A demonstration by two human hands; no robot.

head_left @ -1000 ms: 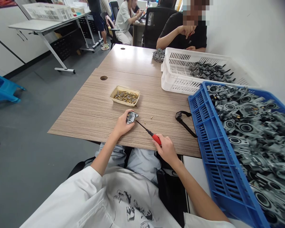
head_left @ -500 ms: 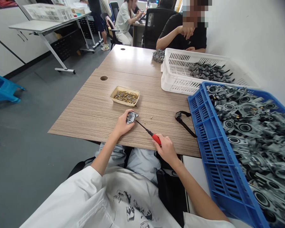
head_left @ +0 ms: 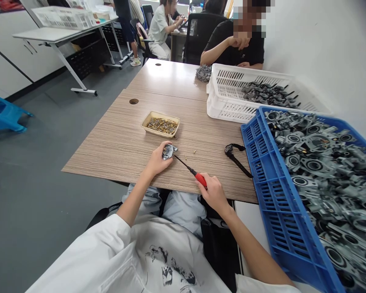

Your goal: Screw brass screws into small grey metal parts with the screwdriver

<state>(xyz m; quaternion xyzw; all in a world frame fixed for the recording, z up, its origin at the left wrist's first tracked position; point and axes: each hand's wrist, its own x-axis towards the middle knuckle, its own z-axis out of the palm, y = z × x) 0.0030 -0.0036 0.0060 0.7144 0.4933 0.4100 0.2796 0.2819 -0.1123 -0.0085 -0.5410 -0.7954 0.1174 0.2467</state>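
Note:
A small grey metal casting is gripped by my left hand just above the table's near side. My right hand is wrapped round the red handle of a screwdriver. Its dark shaft points up and left, with the tip at the casting's right edge; whether it touches cannot be made out. Two small brass-coloured pieces, one a loose screw, lie right of the casting. Beyond my left hand stands a cream tray full of small brass and silver screws.
A blue crate heaped with grey castings stands at the right. Behind it is a white crate holding more metal parts. A black wristwatch lies beside the blue crate. A person in black sits across the wooden table.

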